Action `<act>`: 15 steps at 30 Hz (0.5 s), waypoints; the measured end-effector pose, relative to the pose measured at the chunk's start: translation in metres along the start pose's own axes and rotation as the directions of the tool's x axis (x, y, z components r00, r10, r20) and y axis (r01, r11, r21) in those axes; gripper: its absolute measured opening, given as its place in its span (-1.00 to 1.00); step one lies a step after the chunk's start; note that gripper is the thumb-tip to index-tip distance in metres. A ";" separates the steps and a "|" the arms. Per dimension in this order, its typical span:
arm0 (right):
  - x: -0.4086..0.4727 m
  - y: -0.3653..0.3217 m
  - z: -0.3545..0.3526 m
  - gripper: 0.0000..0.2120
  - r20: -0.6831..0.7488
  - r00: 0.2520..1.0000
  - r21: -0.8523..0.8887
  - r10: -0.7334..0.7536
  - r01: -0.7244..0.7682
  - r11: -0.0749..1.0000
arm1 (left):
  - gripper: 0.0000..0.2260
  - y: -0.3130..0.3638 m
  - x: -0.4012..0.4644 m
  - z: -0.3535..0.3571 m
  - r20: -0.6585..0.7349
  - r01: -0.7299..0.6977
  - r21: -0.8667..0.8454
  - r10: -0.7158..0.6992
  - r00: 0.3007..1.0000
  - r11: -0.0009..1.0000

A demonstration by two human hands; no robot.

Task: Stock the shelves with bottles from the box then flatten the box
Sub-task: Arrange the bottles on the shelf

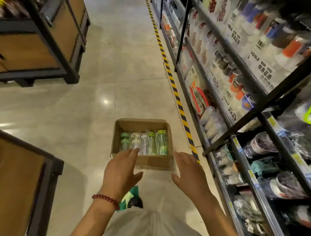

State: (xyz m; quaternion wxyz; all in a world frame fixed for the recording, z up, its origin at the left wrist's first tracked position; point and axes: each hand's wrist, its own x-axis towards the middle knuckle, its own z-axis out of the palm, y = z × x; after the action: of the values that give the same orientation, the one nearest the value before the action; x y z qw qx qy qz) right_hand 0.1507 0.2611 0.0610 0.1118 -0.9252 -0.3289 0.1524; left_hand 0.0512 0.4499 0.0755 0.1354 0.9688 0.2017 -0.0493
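Head view: bottles (144, 143) lie caps away in the box (153, 161); left hand (120, 172) and right hand (189, 171) spread, empty.

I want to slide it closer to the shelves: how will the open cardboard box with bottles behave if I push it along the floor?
The box should probably slide easily, since the tiled floor looks glossy. It likely feels fairly light: the bottles look clear and empty. They lie flat in a row, so they may roll or rattle inside.
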 end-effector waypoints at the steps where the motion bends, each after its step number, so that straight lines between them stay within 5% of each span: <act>1: 0.014 -0.011 0.002 -0.42 0.008 1.000 -0.007 -0.002 0.002 1.000 | -0.34 -0.014 0.008 -0.005 0.006 0.004 0.001 -0.004 1.000 1.000; 15: 0.171 -0.068 0.011 -0.29 0.177 0.983 -0.021 -0.045 0.050 0.999 | -0.24 -0.115 0.112 -0.021 0.090 0.146 -0.113 -0.137 0.987 0.983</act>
State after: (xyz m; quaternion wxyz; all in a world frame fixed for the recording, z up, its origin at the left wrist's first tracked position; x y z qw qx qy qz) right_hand 0.2337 0.4241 0.0365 0.0741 -0.9013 -0.3615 0.2268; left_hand 0.1082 0.5993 0.0506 0.1975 0.9393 0.2669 -0.0863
